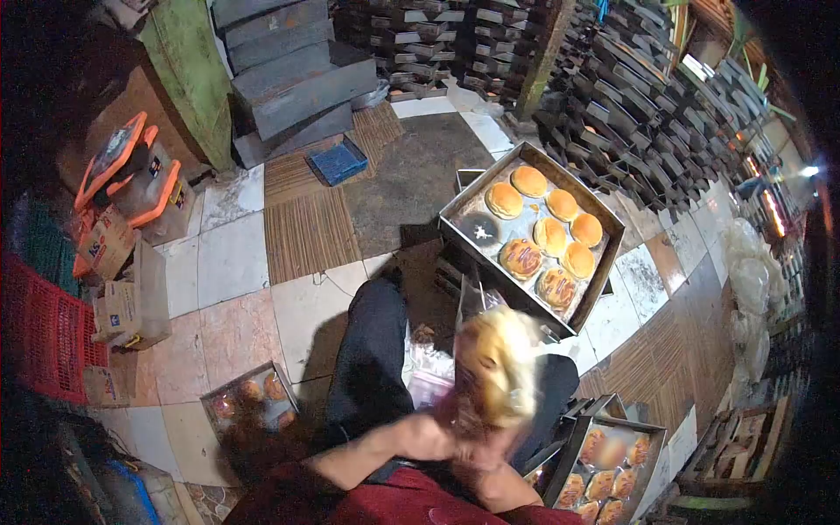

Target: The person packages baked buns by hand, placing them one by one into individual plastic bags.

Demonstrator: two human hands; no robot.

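Observation:
Close to my body, my left hand (426,436) and my right hand (481,451) are together at the lower end of a clear plastic bag (497,363) with pale yellow and brown buns inside. Bag and fingers are blurred by motion. My left hand's fingers are closed on the bag; those of my right hand are too smeared to read. Beyond the bag, a metal tray (455,229) holds several round buns (528,181), some golden and some with dark brown tops. Pinkish plastic packaging (430,385) lies between my legs.
A second bun tray (658,437) is at the lower right, a smaller one (210,404) on the floor at left. A blue tray (337,162) lies ahead. Red crate (52,332) and cardboard boxes (122,311) stand left; stacked dark metal trays (297,87) stand behind.

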